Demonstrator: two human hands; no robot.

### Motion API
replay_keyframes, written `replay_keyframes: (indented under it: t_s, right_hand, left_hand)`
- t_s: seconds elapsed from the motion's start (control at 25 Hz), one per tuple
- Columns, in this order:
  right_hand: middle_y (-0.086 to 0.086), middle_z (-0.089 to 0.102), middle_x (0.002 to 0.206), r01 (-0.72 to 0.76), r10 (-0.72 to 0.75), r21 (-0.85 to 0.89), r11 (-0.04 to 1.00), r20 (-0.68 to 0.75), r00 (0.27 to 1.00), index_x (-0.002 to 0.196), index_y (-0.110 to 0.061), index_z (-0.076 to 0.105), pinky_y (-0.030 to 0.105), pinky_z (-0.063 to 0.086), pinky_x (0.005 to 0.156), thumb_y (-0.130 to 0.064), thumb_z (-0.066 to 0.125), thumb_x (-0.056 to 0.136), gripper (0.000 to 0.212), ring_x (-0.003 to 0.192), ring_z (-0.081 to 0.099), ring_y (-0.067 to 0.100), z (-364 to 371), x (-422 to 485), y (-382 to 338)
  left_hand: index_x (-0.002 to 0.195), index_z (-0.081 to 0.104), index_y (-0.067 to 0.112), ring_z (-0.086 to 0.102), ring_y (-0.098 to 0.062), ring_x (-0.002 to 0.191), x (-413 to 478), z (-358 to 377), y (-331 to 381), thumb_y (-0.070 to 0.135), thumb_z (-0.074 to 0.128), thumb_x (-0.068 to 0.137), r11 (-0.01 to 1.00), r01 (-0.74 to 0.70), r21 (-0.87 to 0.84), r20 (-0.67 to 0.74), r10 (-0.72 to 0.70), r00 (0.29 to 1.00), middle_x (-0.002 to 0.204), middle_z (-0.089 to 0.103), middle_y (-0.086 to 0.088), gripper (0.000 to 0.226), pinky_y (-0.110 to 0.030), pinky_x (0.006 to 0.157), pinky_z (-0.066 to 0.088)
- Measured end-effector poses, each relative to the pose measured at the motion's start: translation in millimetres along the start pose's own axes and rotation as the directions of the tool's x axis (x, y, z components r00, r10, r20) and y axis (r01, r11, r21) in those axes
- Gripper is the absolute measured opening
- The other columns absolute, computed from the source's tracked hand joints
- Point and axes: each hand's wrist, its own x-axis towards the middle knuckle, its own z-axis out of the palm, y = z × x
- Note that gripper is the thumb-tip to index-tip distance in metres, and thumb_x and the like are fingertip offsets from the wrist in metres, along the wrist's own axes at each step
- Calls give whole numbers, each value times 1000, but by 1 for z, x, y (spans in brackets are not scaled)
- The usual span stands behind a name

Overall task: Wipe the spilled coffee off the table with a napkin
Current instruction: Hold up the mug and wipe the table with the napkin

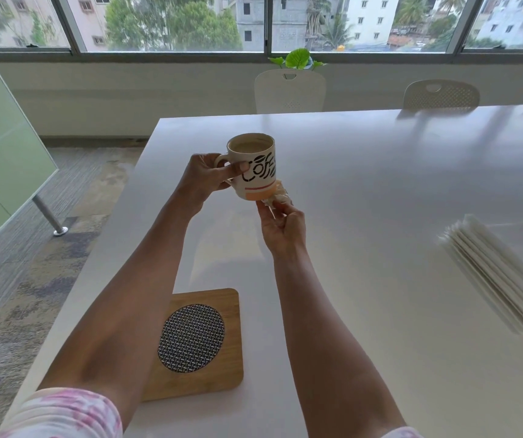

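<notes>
My left hand (205,178) holds a cream coffee mug (255,167) by its handle, lifted above the white table (380,191). The mug has black lettering, an orange base band, and milky coffee inside. My right hand (280,227) pinches a crumpled white napkin (279,195) pressed against the mug's lower right side and bottom. No spilled coffee shows on the table surface from here.
A wooden coaster (201,343) with a round woven insert lies near the front edge between my forearms. A stack of white napkins (500,276) sits at the right. Two white chairs (290,91) stand behind the table's far edge, under windows.
</notes>
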Motion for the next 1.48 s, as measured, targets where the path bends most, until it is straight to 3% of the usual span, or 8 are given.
replay_keyframes:
  t_s: [0.16, 0.32, 0.4, 0.56, 0.68, 0.92, 1.12, 1.48]
  right_hand:
    - [11, 73, 80, 11, -12, 74, 997, 13, 1000, 108, 0, 58, 45, 43, 107, 16, 29, 88, 39, 84, 69, 26, 2, 4, 10]
    - [10, 70, 69, -43, 43, -1, 999, 75, 996, 95, 0, 55, 46, 48, 99, 14, 28, 90, 30, 75, 71, 23, 5, 3, 14]
    - [14, 72, 75, -120, 128, -97, 988, 89, 988, 97, 3, 56, 45, 52, 91, 12, 31, 90, 27, 86, 70, 29, 2, 1, 16]
    - [27, 62, 111, -256, 266, -235, 938, 13, 964, 106, 11, 56, 49, 44, 105, 13, 37, 86, 28, 120, 54, 42, -4, -3, 10]
    - [37, 48, 131, -359, 351, -215, 908, -76, 933, 127, 15, 42, 49, 43, 106, 10, 35, 88, 40, 118, 53, 46, -11, -4, -2]
    - [26, 60, 109, -122, 85, -420, 899, -106, 991, 101, 9, 58, 48, 47, 102, 10, 36, 83, 28, 100, 62, 37, -26, 1, -48]
    - [21, 71, 87, -30, -3, -435, 900, -74, 997, 67, 2, 76, 48, 50, 97, 12, 40, 76, 38, 88, 67, 34, -18, 10, -90]
    - [26, 69, 99, -22, -17, -440, 898, -85, 996, 84, 6, 71, 49, 53, 93, 15, 44, 72, 31, 97, 68, 39, -25, 13, -101]
  left_hand:
    - [65, 59, 9, 74, -22, 86, -2, 3, -1, 19, 79, 79, 1000, -5, -5, -17, 5, 1000, 84, 75, -7, 27, -35, 78, 61]
    - [65, 60, 14, 74, -20, 86, -2, -3, -3, 19, 78, 81, 1000, -8, -3, -46, 7, 999, 77, 76, 6, 24, -37, 80, 61]
    - [61, 58, 16, 74, -20, 84, -3, -7, -5, 19, 78, 81, 1000, 0, 2, -62, 0, 998, 75, 75, 3, 28, -40, 81, 61]
    - [72, 60, 0, 72, -32, 93, -3, -12, -10, 20, 79, 80, 1000, 28, 15, -63, -27, 998, 100, 71, -26, 28, -48, 86, 59]
    - [66, 55, 6, 70, -37, 98, -7, -13, -16, 18, 79, 80, 999, 48, 5, -60, -48, 997, 105, 68, -32, 30, -52, 90, 56]
    - [89, 60, -16, 68, -36, 91, -6, -13, -37, 18, 82, 76, 996, 93, -15, -46, -94, 995, 99, 66, -34, 43, -52, 91, 55]
    - [85, 69, -2, 66, -27, 90, -13, -10, -58, 21, 85, 70, 988, 145, -45, -17, -145, 989, 92, 67, -21, 32, -41, 87, 57]
    - [98, 73, -1, 68, -25, 94, -18, -9, -71, 16, 81, 75, 986, 150, -79, -14, -151, 988, 107, 68, -30, 29, -40, 88, 56]
